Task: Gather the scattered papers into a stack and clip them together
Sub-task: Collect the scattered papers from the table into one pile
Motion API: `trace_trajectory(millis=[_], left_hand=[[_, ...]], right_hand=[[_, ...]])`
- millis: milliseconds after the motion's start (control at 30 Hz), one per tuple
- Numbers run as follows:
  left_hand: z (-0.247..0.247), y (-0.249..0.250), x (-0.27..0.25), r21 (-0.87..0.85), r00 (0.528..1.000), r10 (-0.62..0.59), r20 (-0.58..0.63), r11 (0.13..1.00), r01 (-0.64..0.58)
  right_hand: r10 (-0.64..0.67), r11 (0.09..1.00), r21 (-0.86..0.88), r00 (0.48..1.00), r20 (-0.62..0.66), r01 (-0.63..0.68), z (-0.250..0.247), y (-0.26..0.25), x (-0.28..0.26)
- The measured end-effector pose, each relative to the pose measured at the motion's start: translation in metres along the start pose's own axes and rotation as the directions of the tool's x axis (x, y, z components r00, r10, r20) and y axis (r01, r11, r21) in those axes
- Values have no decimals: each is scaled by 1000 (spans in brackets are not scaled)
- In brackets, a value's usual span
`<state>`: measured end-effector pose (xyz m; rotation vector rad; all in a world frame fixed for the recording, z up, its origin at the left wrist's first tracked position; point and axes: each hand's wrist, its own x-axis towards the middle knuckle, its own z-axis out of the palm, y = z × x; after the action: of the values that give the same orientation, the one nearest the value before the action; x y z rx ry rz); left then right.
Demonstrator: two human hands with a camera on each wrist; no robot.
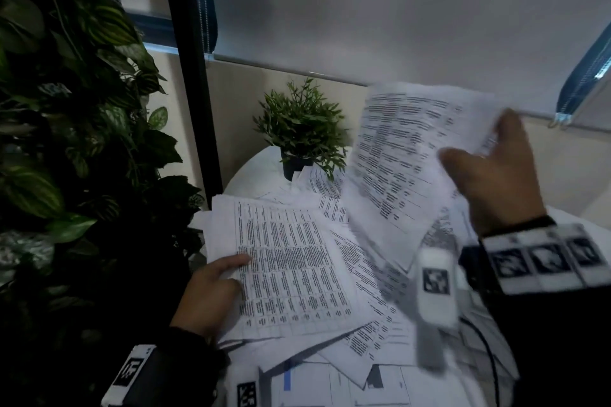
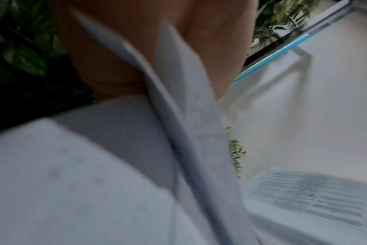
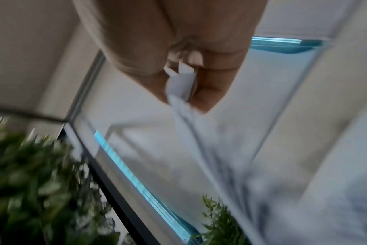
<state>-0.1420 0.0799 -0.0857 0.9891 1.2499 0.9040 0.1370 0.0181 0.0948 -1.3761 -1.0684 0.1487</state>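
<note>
Mid-gather. Left hand [image 1: 211, 287] pinched the growing stack [image 1: 291, 271] at its edge over the bench [image 1: 251, 172]; right hand [image 1: 496, 172] held a raised sheet [image 1: 406, 155] aloft. Loose papers [image 1: 370, 340] were spread beneath. Next, likely: lay sheet onto stack, square edges. No clip visible.

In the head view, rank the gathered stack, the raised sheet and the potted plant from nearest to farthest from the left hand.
1. Gathered stack: gripped by the left hand at its left edge.
2. Raised sheet: up on the right, held by the right hand.
3. Potted plant: at the table's far edge.
</note>
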Motion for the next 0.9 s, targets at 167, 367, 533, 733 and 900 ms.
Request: trace_trajectory(millis=[167, 367, 533, 733, 900], left_hand=[[32, 15, -26, -299, 996, -59, 62, 951, 75], [42, 3, -36, -359, 945, -185, 270, 891, 277], [45, -6, -34, -298, 996, -10, 83, 954, 34], [36, 34, -47, -102, 863, 482, 154, 876, -471], [50, 60, -72, -170, 715, 654, 246, 756, -633]], right_hand=[[484, 830, 354, 872, -73, -432, -6, 57, -77], [777, 583, 141, 600, 192, -800, 6, 93, -154], [770, 587, -81, 524, 364, -806, -24, 86, -153], [567, 805, 10, 773, 283, -594, -43, 71, -116], [276, 902, 232, 899, 339, -365, -34, 57, -103]])
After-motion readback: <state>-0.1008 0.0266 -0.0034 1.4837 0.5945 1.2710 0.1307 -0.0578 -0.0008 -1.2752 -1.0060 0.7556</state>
